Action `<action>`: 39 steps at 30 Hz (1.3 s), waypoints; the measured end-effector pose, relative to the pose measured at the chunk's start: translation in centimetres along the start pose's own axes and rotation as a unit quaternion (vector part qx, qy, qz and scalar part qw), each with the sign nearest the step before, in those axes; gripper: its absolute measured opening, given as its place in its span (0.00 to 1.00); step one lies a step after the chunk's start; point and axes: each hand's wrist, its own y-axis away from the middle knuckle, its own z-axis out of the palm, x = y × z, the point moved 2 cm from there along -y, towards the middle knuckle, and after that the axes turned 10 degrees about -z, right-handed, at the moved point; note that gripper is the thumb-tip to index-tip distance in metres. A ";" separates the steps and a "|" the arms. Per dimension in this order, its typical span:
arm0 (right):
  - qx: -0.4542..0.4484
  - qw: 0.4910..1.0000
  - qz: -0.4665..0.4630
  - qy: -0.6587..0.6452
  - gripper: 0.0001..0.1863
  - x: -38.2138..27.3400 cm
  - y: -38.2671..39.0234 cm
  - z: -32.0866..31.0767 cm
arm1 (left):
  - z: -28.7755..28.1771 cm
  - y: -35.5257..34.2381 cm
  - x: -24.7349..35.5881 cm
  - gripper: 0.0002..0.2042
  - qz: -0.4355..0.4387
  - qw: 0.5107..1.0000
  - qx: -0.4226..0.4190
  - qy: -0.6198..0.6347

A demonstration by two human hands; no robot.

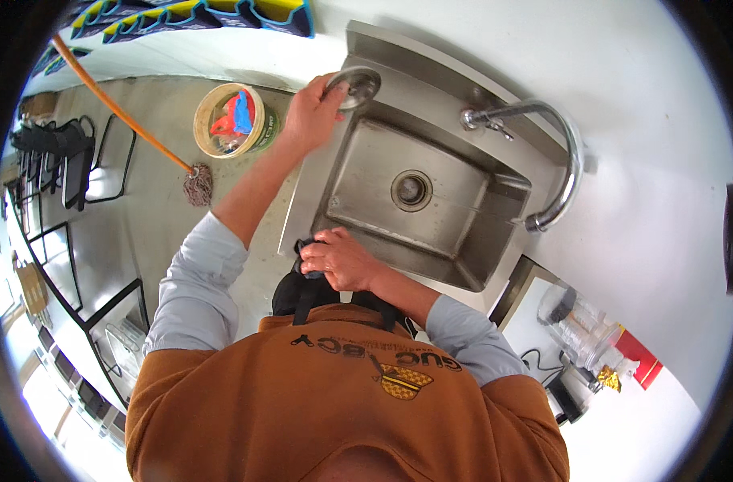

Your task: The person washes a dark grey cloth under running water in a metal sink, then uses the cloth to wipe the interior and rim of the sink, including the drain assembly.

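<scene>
My left hand (312, 119) reaches to the far left corner of the steel sink (407, 153), its fingers closed on the edge of a round, shiny metal dish or lid (358, 88). Whether the round piece rests on the rim or is held just above it, I cannot tell. Close to my waist, at the sink's near left edge, my right hand (344, 259) is closed around a crumpled black cloth-like thing (309, 255). Its exact kind is partly hidden by the fingers. The sink basin has a round drain (411, 190) in its floor.
A curved chrome tap (575, 153) arches over the sink's right side. Left of the sink stand a bucket (214, 145) with red and blue items inside and a mop (198, 185) with an orange handle. Clear plastic containers (583, 325) lie on the white counter at right.
</scene>
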 end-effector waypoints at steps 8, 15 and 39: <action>0.029 0.985 0.169 0.032 0.20 -3.2 15.4 -5.9 | 4.0 -4.6 1.7 0.22 0.415 0.837 0.138 -0.328; 0.398 0.850 0.230 0.255 0.25 4.2 25.9 -21.7 | 5.3 -4.8 -1.1 0.28 0.413 0.782 0.103 -0.456; 0.187 0.898 0.285 0.279 0.16 6.6 23.7 -17.4 | 3.8 1.9 -3.7 0.39 0.274 0.843 0.128 -0.445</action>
